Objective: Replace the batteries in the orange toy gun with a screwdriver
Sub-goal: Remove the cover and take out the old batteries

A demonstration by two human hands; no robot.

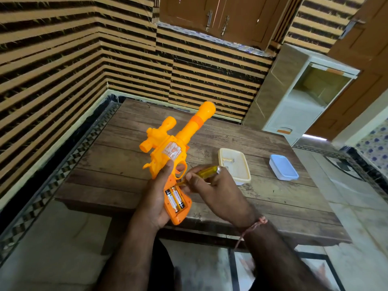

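My left hand grips the orange toy gun by its handle, barrel pointing up and away over the table. The battery bay in the handle lies uncovered, with two batteries side by side inside. A screwdriver with a clear yellow handle is held in my right hand. Its tip sits at the upper end of the battery bay, beside the batteries.
The wooden table carries a cream open box with small parts inside and a closed white box with a blue lid. A white plastic drawer unit stands behind the table's far right corner. Striped walls close in at left and back.
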